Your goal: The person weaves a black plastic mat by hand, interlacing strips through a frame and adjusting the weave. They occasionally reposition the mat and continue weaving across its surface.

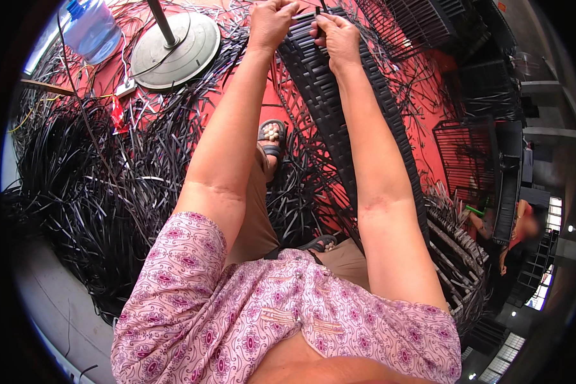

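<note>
Both my arms reach out to the far end of a long black woven piece [313, 83], made of flat interlaced strips. At its upper left edge my left hand [272, 24] is closed, thumb and fingertips pinched together; what lies between them is too small to make out. My right hand [339, 40] pinches a narrow black strip [319, 19] at the top of the weave, slightly right of the left hand. The woven piece runs down beneath my right forearm, which hides part of it.
Loose black strips [77, 166] lie heaped on the left and scatter over the red floor [422, 128]. A round pole base [176, 54], a clear blue water jug [91, 32] and a white power strip [126, 88] are far left. Black frames [464, 160] and another person [525, 224] are at right.
</note>
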`<state>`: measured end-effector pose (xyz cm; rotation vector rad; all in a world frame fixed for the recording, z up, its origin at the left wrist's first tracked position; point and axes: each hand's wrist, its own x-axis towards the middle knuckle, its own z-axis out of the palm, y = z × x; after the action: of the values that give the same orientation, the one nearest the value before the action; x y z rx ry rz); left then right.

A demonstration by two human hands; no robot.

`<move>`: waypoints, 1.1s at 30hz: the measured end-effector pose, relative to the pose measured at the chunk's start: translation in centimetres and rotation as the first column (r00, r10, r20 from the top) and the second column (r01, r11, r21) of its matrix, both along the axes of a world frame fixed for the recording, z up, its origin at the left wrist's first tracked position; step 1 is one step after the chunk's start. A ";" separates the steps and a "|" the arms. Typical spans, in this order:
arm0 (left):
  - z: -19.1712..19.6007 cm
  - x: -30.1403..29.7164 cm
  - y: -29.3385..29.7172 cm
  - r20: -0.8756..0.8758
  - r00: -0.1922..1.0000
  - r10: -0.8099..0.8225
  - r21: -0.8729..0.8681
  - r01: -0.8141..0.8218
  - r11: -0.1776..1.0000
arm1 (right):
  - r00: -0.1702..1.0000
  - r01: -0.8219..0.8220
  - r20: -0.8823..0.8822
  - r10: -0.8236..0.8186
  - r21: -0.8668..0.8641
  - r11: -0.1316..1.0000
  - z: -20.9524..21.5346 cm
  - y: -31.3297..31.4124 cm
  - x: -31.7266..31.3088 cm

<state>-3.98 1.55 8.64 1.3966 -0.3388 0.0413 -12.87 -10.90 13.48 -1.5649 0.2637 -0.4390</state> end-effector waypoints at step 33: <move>-0.9 0.1 -1.0 0.272 0.960 -0.063 0.768 -0.177 0.616 | 0.895 0.164 -0.168 -0.414 -0.738 0.655 -5.7 -1.9 5.4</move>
<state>-3.84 0.59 7.74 2.3112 -0.5876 0.1564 -7.48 -12.77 7.75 -2.3920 0.6758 -0.5763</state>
